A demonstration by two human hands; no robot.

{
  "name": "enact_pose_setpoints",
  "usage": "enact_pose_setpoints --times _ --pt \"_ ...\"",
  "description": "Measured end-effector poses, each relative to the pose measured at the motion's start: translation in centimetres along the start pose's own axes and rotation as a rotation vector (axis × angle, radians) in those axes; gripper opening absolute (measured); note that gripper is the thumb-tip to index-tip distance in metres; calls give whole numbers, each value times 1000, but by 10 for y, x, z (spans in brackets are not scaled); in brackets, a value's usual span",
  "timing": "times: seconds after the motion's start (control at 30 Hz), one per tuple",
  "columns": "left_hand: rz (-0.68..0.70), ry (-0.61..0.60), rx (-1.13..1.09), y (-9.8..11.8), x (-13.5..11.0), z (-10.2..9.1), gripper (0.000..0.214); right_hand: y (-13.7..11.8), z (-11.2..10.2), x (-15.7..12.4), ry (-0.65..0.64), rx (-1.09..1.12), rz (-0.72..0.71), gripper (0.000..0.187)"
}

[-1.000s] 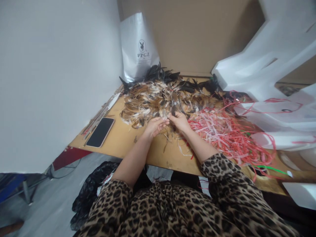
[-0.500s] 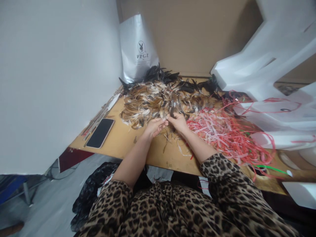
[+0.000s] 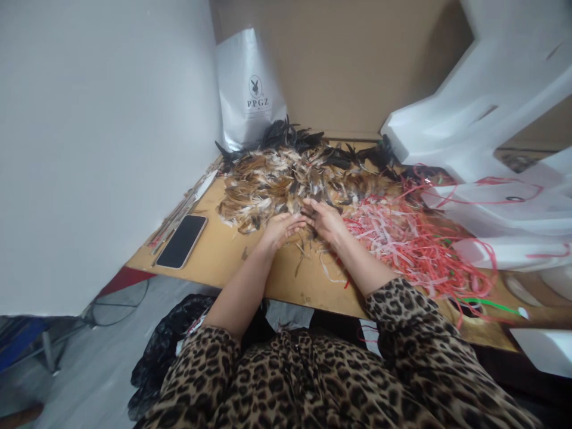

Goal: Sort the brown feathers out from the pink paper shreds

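Observation:
My left hand (image 3: 282, 229) reaches over the front edge of a feather pile, its fingers stretched out towards the right. Their tips meet the fingers of my right hand (image 3: 328, 221), which is partly curled with the thumb uppermost. Something small and dark shows between the right thumb and fingers; I cannot make out what it is. Brown, tan and white feathers (image 3: 259, 187) lie heaped just beyond both hands, with long black feathers (image 3: 290, 134) along the back. A few thin loose feathers (image 3: 301, 247) are on the wooden table (image 3: 214, 256) below my hands.
A phone (image 3: 182, 241) lies at the table's left, beside thin sticks (image 3: 179, 205). Tangled red and pink ribbon strips (image 3: 402, 238) spread at the right, near white foam-like pieces (image 3: 447, 119). A white PPGZ bag (image 3: 250, 89) stands behind. A black plastic bag (image 3: 165, 345) is below.
My fingertips have gone from a close pinch together to a looser touch. The left fingers have straightened, and my right hand has shifted slightly right, its thumb lifting.

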State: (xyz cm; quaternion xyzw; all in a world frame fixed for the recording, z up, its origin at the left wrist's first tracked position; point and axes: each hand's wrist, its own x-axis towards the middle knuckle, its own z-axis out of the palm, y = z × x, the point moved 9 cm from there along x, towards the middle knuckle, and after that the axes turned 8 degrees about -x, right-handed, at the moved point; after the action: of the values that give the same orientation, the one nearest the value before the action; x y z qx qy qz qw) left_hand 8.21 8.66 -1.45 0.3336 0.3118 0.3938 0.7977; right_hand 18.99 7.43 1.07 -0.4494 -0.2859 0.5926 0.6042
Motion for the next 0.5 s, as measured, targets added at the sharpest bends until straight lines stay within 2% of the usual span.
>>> enact_pose_setpoints --times 0.17,0.3,0.5 --pt "-49 -92 -43 -4 -3 11 17 8 15 -2 -115 26 26 23" --pt "-71 -84 -68 -5 -5 13 14 15 17 0 -121 41 55 25" --pt "-57 -50 -124 -5 -1 9 7 15 22 -2 -195 22 55 32"
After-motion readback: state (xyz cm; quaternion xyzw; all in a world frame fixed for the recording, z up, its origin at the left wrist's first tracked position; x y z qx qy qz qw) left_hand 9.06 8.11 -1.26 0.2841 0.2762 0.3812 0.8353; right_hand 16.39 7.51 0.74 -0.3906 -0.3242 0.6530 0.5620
